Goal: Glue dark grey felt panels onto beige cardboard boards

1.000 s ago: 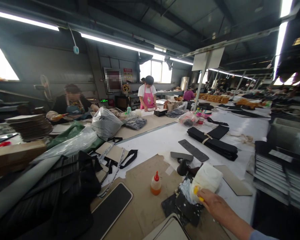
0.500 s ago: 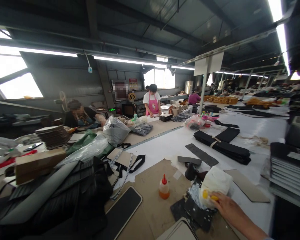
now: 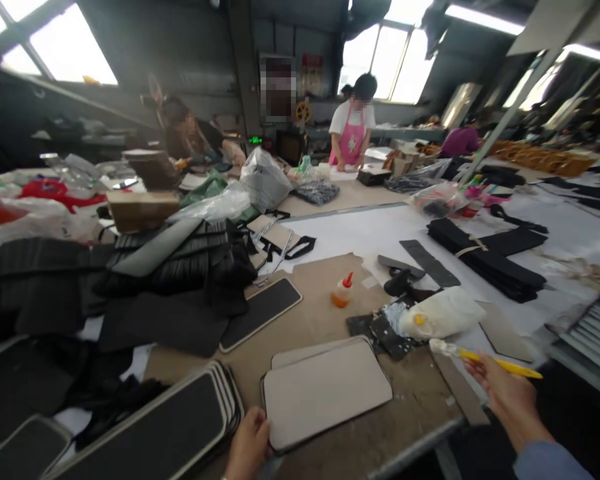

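My right hand (image 3: 510, 397) grips a brush (image 3: 513, 367) by its yellow handle, with white paste on the bristles, held to the right of the panels. My left hand (image 3: 250, 437) is closed at the lower left edge of a beige panel (image 3: 327, 393) with rounded corners, which lies over similar panels. Left of that hand is a stack of dark panels with pale rims (image 3: 180, 423). Beyond the brush, a whitish container (image 3: 445, 313) lies by a black board spattered with white (image 3: 393, 337). A squeeze bottle with a red tip (image 3: 342, 293) holds orange liquid.
Dark sheet material (image 3: 165, 320) is heaped at the left. Bundled black strips (image 3: 485, 260) lie at the right, near grey slats (image 3: 593, 333). Across the table stands a person in a pink apron (image 3: 353, 130); another person (image 3: 190, 133) leans over at the left.
My view has tilted down and turned left. The brush has come away from the white container and is now in the open. My left hand has come into view at the beige panel.
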